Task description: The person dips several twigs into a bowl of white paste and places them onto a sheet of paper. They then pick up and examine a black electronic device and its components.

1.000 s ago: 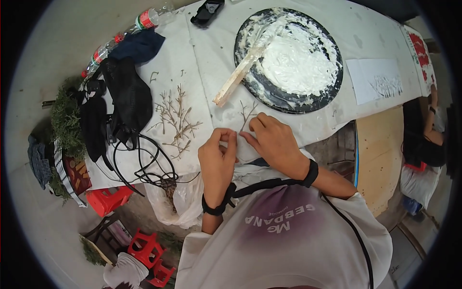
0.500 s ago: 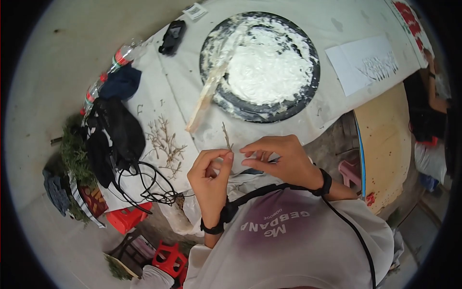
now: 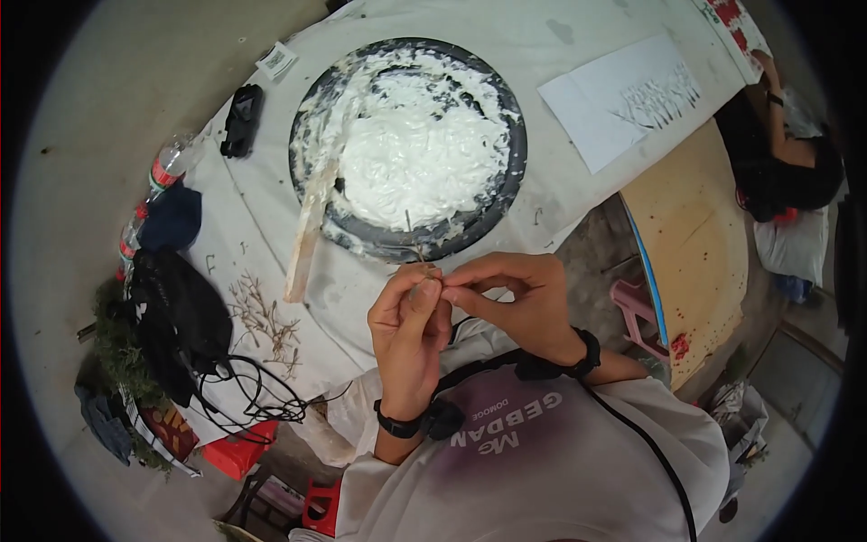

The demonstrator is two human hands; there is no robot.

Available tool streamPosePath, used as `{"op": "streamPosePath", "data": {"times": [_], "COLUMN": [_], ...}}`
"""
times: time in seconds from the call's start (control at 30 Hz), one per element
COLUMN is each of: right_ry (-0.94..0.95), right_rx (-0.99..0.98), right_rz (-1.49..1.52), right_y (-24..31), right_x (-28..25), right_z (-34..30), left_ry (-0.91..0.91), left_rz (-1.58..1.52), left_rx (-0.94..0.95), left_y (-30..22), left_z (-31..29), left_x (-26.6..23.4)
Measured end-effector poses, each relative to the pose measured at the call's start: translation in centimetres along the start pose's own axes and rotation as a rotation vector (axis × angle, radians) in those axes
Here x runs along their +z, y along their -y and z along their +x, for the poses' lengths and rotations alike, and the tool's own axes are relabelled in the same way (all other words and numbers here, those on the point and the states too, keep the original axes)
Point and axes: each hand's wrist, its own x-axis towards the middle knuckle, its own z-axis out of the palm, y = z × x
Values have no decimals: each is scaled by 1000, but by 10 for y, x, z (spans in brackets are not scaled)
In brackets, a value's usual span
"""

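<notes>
My left hand (image 3: 408, 316) pinches a thin twig (image 3: 419, 254) between thumb and fingers, its tip standing out toward the tub. My right hand (image 3: 517, 296) is closed in a pinch, thumb and forefinger touching the left fingertips. Whatever lies between those right fingertips is hidden. Just beyond both hands is a round black tub (image 3: 518, 144) of thick white paste (image 3: 411, 154). A paste-smeared wooden stick (image 3: 307, 239) leans over its left rim. Several bare twigs (image 3: 264, 318) lie on the cloth to the left of my hands.
A white sheet (image 3: 587, 108) with several small twigs laid on it is at the right of the white-covered table (image 3: 533, 32). Black bag (image 3: 185, 303), cables (image 3: 262, 388) and bottles (image 3: 167, 167) line the left edge. A person's arm (image 3: 774, 108) shows at far right.
My right hand has moved left, closing the gap to the left fingertips, and its fingers have come together in a pinch. The view has shifted, so the tub sits further left.
</notes>
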Motion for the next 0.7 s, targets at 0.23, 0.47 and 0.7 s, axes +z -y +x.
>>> {"op": "streamPosePath", "data": {"times": [0.23, 0.47, 0.7], "right_ry": [-269, -220, -177], "right_rx": [-133, -422, -547], "right_rz": [-371, -829, -1079], "right_y": [14, 21, 11], "right_x": [-57, -75, -73], "right_z": [31, 66, 71], "left_ry": [-25, -530, -589], "left_rz": [334, 1155, 1271], "left_rx": [34, 710, 780], "left_y": [-6, 24, 33], "left_z": [-2, -1, 5], "left_x": [-37, -94, -104]}}
